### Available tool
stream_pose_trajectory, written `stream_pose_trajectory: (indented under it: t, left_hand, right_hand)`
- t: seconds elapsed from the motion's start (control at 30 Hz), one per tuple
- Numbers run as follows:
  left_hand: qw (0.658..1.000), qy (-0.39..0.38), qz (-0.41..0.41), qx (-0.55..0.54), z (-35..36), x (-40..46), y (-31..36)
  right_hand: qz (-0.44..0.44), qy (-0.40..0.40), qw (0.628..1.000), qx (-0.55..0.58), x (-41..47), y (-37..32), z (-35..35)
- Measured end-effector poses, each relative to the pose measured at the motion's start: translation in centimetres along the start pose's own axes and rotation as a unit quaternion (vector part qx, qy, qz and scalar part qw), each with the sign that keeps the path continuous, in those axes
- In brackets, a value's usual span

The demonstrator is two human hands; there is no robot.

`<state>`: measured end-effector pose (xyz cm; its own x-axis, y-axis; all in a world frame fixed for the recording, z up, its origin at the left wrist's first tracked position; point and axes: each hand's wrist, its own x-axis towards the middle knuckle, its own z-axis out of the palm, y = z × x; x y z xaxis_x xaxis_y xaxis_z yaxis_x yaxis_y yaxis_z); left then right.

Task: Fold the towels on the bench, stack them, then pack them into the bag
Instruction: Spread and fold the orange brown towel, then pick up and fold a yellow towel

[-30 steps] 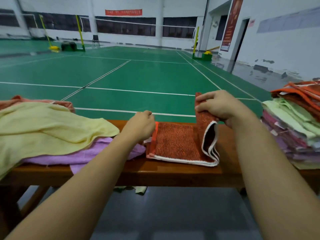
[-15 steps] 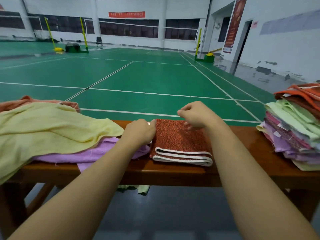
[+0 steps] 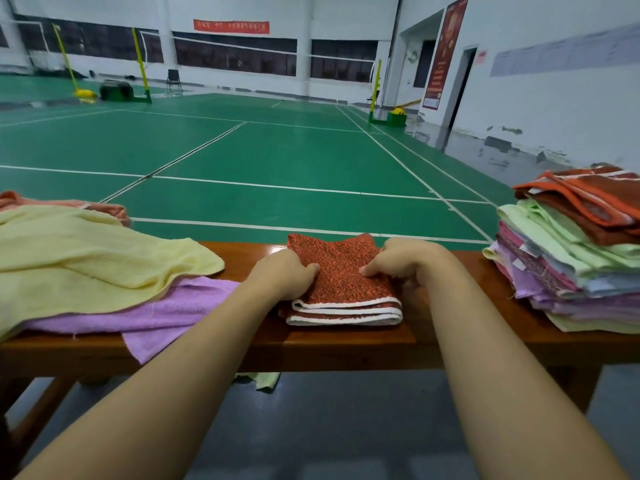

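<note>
Hands (image 3: 341, 268) curled round folded towel (image 3: 341, 275)

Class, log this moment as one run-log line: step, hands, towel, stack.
step: folding | left hand + right hand: grip rust towel | towel: folded, on bench | stack: right end, apart

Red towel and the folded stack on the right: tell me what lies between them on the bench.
In the head view, only the right hand gripping the red towel, then bare bench up to the stack.
</note>
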<state>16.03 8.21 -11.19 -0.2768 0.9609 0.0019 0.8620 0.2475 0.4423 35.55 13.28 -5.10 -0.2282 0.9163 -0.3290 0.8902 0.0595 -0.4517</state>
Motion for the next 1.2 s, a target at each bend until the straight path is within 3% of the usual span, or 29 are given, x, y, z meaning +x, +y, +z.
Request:
stream_pose_trajectory:
  t: [0.1,0.2,0.33,0.47,0.6,0.7,0.77,0.83,0.93,1.1,1.2]
  left_hand:
    - [1.000,0.017,0.009,-0.025,0.0,-0.5,0.8]
    - [0.992,0.012,0.024,-0.122,0.4,-0.6,1.9]
    - [0.949,-0.019,0.036,-0.312,1.8,-0.6,4.7]
    - [0.929,-0.042,0.102,-0.354,4.1,-1.2,8.8]
    - [0.948,-0.059,0.158,-0.268,6.0,-1.4,11.6]
    - [0.970,-0.037,0.177,-0.160,7.1,-1.4,12.9]
    - [0.977,-0.034,0.183,-0.105,7.6,-1.3,13.3]
    - [0.977,-0.042,0.192,-0.080,7.8,-1.6,13.7]
    - [0.972,-0.062,0.209,-0.086,7.7,-2.2,13.9]
    - [0.974,-0.020,0.204,-0.094,6.9,-1.9,13.4]
    - [0.980,-0.002,0.185,-0.075,5.8,-1.4,12.0]
  right_hand:
    - [-0.005,0.029,0.999,-0.032,0.4,0.5,0.0]
    - [0.004,0.065,0.995,-0.076,0.4,1.4,-0.8]
    - [0.062,0.133,0.983,-0.113,0.1,4.1,-3.5]
    - [0.135,0.194,0.966,-0.102,0.2,7.5,-5.8]
    - [0.187,0.292,0.936,-0.059,0.7,10.0,-6.0]
    - [0.138,0.341,0.928,-0.061,1.1,9.5,-5.9]
    - [0.061,0.309,0.948,-0.056,1.7,8.6,-5.1]
    - [0.012,0.228,0.973,-0.036,2.7,8.6,-3.7]
    - [0.063,0.140,0.986,-0.060,5.1,10.4,-1.4]
    - [0.126,0.151,0.979,-0.058,6.9,11.4,-1.8]
    - [0.074,0.197,0.976,-0.053,5.9,8.5,-1.6]
